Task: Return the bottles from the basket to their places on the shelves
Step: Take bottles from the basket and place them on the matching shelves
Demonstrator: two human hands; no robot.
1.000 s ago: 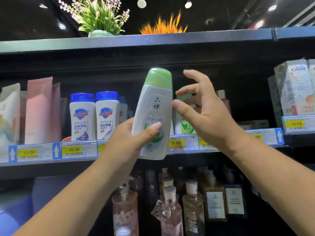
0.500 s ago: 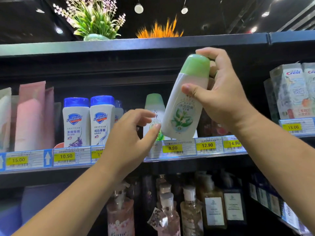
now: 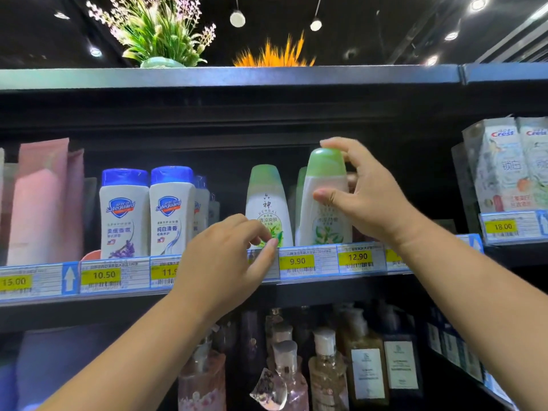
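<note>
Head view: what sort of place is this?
Likely a shop's toiletries aisle: yellow price tags on the shelf edge, rows of Safeguard bottles, Crest boxes; the right hand holds a green-capped bottle there.

The held bottle (image 3: 323, 215) and the neighbour bottle (image 3: 267, 203) are smooth white plastic with a soft sheen and glossy green caps; the Safeguard bottles (image 3: 124, 215) are similar opaque plastic with shiny blue caps. The shelf edge (image 3: 237, 77) looks like dark painted metal with a dull gleam, and the price tags (image 3: 296, 261) are printed paper behind a clear glossy strip. Below, the pump bottles (image 3: 326, 378) are clear and glassy, while the pink pouches (image 3: 41, 203) look matt.
</note>
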